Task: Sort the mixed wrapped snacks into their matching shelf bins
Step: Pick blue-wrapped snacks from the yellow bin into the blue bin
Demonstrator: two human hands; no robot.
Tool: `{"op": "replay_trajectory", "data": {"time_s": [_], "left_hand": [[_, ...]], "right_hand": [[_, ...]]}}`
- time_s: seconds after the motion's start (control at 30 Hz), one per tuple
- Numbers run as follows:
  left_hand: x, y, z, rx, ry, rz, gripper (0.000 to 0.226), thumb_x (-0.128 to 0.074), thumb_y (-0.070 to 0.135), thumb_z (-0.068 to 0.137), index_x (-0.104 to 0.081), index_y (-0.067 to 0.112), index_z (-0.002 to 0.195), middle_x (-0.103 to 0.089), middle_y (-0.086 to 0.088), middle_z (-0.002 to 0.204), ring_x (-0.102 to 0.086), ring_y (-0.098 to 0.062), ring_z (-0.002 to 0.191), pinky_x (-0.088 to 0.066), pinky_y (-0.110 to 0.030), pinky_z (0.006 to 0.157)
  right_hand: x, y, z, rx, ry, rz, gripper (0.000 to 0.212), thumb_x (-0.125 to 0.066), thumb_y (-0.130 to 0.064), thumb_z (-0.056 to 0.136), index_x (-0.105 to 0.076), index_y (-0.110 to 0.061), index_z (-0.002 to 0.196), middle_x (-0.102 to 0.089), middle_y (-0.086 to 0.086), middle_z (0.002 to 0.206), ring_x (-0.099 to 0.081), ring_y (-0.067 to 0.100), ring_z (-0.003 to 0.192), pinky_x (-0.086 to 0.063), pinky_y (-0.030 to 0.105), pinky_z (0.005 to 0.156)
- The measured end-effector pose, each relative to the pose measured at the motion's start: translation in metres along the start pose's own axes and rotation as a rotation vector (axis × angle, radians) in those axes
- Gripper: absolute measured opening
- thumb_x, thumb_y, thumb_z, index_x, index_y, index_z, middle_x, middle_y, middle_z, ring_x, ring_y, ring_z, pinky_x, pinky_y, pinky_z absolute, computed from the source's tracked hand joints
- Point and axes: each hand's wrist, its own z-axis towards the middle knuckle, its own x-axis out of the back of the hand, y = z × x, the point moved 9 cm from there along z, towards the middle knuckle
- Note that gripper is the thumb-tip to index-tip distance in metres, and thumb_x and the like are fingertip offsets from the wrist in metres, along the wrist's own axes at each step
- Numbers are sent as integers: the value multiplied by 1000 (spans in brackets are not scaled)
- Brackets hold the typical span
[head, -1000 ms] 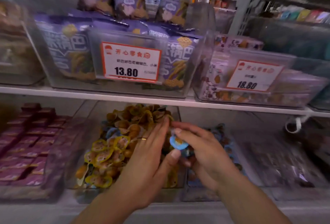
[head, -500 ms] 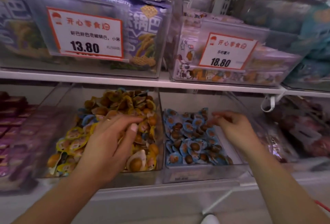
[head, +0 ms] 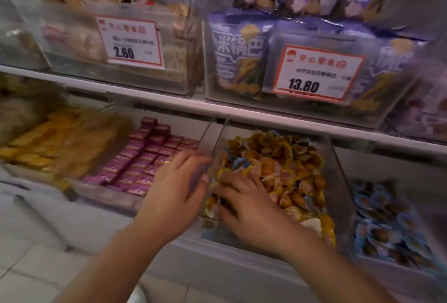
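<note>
Looking down from the head camera, you have both hands at the clear bin point(head: 335, 181) in the middle of the lower shelf point(head: 169, 106). Your right hand point(head: 251, 208) lies palm-down on the heap of yellow-wrapped snacks point(head: 285, 165) near the bin's front left corner, fingers spread and dug a little into the wrappers; blur hides whether that grip has closed on any single piece. Your left hand point(head: 176, 191), with a ring point(head: 167, 162) on one finger, sits just outside the bin's left wall, its fingers bent against that wall, the thumb near the rim; its grip looks loose and holds no snack that you can see.

The snacks are small, round, crinkled packets, brown at the centre with yellow edges, and a few blue-edged ones lie mixed in toward the left and back. They lie jumbled, with no shared direction. The bin itself runs lengthwise from the shelf front toward the back.

To the right, a neighbouring bin holds blue-wrapped snacks point(head: 384, 225). To the left lie rows of purple boxes point(head: 145, 157). Above, price tags point(head: 316, 73) hang on bins of purple bags point(head: 239, 61).
</note>
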Motion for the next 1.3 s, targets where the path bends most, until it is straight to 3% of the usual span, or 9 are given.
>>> {"op": "replay_trajectory", "data": {"time_s": [0.13, 0.4, 0.53, 0.7, 0.8, 0.9, 1.0, 1.17, 1.3], "left_hand": [[-5, -5, -4, 4, -77, -10, 40, -41, 42, 91, -56, 33, 128, -50, 15, 134, -53, -11, 118, -48, -40, 97], [-5, -6, -1, 11, -103, -76, 40, -45, 32, 91, -58, 28, 129, -51, 10, 132, -56, -18, 114, -48, -43, 94], [-3, -5, -4, 1, -94, -72, 37, -49, 29, 92, -57, 27, 128, -52, 10, 132, -55, -17, 115, -47, -43, 96], [-2, 0, -3, -2, -63, -71, 38, -47, 30, 91, -58, 28, 128, -53, 11, 130, -55, -15, 113, -47, -40, 96], [-2, 1, -3, 2, -51, -75, 35, -50, 27, 91, -61, 25, 125, -54, 10, 128, -57, -16, 111, -48, -42, 95], [0, -3, -2, 17, -34, -91, 32, -54, 22, 92, -64, 23, 123, -56, 8, 129, -58, -18, 112, -49, -43, 94], [1, -4, -2, 34, -22, -102, 30, -57, 20, 93, -64, 24, 122, -56, 10, 129, -57, -17, 113, -49, -42, 95], [0, -4, -1, 28, 0, -104, 30, -56, 20, 92, -64, 24, 121, -56, 9, 125, -56, -16, 111, -49, -36, 93], [-2, -3, 5, 40, 13, -96, 28, -56, 20, 90, -65, 25, 117, -58, 10, 119, -56, -16, 107, -48, -34, 90]], "right_hand": [[-11, 17, 22, -4, -89, -94, 68, -42, -79, 75, -46, -40, 130, -44, -10, 144, -29, 14, 140, -6, 45, 120], [38, 77, 32, -30, 39, -84, 42, -67, -47, 79, -68, -28, 116, -62, -4, 126, -56, 20, 119, -47, 41, 99], [44, 98, 29, -141, -3, -83, 41, -57, -61, 79, -65, -33, 108, -59, -7, 107, -57, 15, 101, -49, 40, 86], [53, 87, 16, -200, -8, -196, 64, -64, -52, 84, -50, -29, 142, -50, 1, 144, -46, 24, 133, -40, 39, 110], [67, 36, 6, -23, 163, -142, 54, -54, -46, 89, -53, -27, 139, -54, -4, 137, -50, 16, 127, -43, 35, 107], [35, -2, 13, 47, -41, -86, 48, -50, -50, 91, -57, -26, 132, -57, -6, 122, -52, 10, 114, -47, 31, 98], [-4, -4, 22, -15, -295, -150, 50, -51, -52, 93, -55, -27, 137, -48, -1, 135, -44, 17, 124, -39, 36, 106], [-4, -4, 6, 81, -336, -36, 40, -43, -39, 97, -60, -27, 132, -52, -4, 129, -40, 10, 118, -33, 30, 106], [-7, 8, -6, 47, -410, -148, 77, -35, -78, 83, -40, -35, 147, -48, -8, 138, -35, 9, 120, -35, 32, 104]]}}
